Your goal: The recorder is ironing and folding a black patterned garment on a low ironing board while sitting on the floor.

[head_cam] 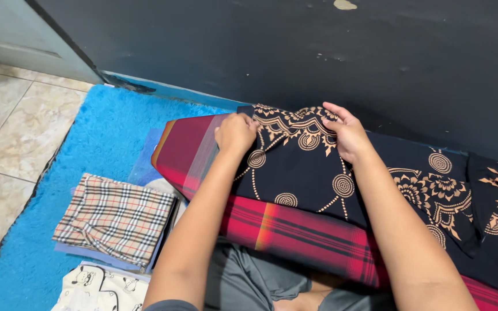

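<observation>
Both hands pinch the black patterned cloth's far edge: left hand (236,132) fisted, right hand (346,131) gripping; black patterned cloth (312,173) lies across red plaid fabric (295,230) by the blue rug's (93,144) far edge

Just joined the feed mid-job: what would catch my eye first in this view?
First, the black cloth with tan floral print, spread mid-frame over a red plaid cloth; the left hand and right hand both grip its bunched upper edge by the dark wall. Next, the bright blue shaggy rug on the left, with a folded beige checked cloth lying on it.
</observation>
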